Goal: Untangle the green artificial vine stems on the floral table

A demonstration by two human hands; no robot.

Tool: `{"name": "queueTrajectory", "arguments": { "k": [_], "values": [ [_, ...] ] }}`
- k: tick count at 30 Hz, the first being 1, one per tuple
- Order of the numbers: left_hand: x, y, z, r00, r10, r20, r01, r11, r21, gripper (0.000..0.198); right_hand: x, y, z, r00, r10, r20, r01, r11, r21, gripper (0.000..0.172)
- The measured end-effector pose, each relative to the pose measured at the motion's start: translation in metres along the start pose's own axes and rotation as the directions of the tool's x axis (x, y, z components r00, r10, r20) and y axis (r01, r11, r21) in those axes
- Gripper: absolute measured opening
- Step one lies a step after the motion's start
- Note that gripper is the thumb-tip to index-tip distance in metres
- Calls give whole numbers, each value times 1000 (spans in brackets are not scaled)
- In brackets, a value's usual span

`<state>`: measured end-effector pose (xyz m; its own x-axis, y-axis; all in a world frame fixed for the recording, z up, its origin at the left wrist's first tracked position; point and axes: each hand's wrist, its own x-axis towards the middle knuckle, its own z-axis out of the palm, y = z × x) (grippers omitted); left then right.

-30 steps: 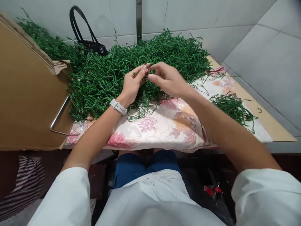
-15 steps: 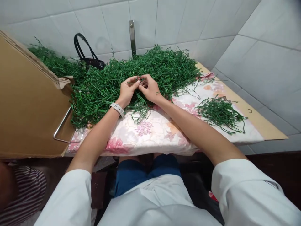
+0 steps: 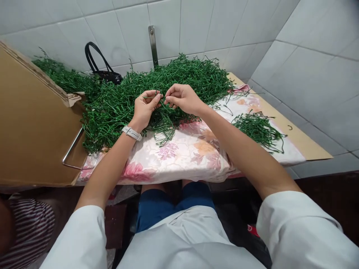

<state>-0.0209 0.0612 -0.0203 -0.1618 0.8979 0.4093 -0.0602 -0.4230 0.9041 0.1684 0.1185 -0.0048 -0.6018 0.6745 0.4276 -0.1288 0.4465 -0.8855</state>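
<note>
A big heap of thin green plastic stems point(image 3: 179, 80) covers the back of a table under a flowered cloth point(image 3: 185, 153). My left hand point(image 3: 146, 106), with a white watch on its wrist, is closed in a pinch on a green stem point(image 3: 153, 98) above the heap's near edge. My right hand point(image 3: 183, 99) is closed too, its fingertips pinched on a green strand right beside the left fingertips. A smaller bunch of green stems point(image 3: 256, 127) lies apart on the cloth to the right.
A large cardboard box point(image 3: 33, 127) stands at the left with a metal handle point(image 3: 74, 149) by its edge. A black handbag point(image 3: 102, 69) sits behind the heap against the tiled wall. A striped garment point(image 3: 25, 224) shows at the lower left.
My hands dropped toward the heap, then lifted a little and drew slightly apart, each still pinching green stems. The view shifted, showing more wall.
</note>
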Motion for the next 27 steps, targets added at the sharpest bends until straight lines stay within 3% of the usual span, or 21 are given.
{"name": "queueTrajectory", "arguments": {
  "k": [5, 10, 17, 21, 27],
  "values": [
    [-11, 13, 14, 995, -33, 96, 39, 997, -59, 49, -18, -7, -10, 998, 10, 61, -7, 999, -50, 50],
    [-18, 20, 23, 990, -46, 130, 59, 993, -99, 34, -28, -13, -12, 996, -87, 2, 87, 993, -84, 60],
    [-23, 23, 30, 985, -55, 162, 62, 997, -42, 23, -32, -30, -3, 981, -163, -109, 161, 987, -27, 56],
    [-27, 27, 35, 973, -45, 227, 59, 997, -57, 27, -33, -33, -2, 973, -171, -157, 172, 985, -9, 54],
    [-29, 32, 35, 963, -129, 238, 141, 989, -36, 34, -32, -28, -8, 955, -151, -257, 150, 988, -21, 54]
  ]
}}
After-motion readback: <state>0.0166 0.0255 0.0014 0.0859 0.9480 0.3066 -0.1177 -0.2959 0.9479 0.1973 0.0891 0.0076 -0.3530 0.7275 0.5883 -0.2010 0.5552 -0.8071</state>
